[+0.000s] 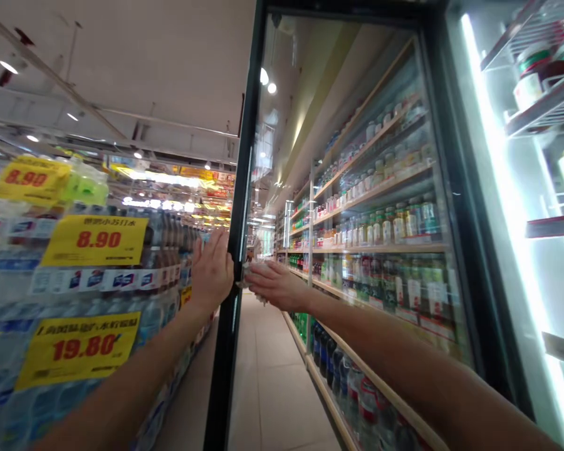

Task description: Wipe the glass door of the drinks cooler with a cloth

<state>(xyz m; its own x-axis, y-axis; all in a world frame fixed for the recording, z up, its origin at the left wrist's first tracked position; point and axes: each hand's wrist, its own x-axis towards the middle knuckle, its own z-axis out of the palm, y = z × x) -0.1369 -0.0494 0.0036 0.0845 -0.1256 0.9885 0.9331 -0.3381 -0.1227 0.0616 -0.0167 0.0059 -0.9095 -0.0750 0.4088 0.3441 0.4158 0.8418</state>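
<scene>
A glass cooler door (338,75) with a black frame (237,207) stands swung open in front of me. My left hand (211,269) is against the outer edge of that frame, its fingers stretched upward; I see nothing held in it. On the other side of the frame, my right hand (277,285) presses a crumpled white cloth (258,266) against the glass near the edge. The fingers lie over the cloth and hide most of it. Both arms reach forward.
Stacked packs of bottled drinks (164,250) with yellow price signs (94,241) stand at left. Shelves of bottles (385,219) show in the door glass. Lit cooler shelves (554,103) are at right. A tiled floor (277,388) shows below.
</scene>
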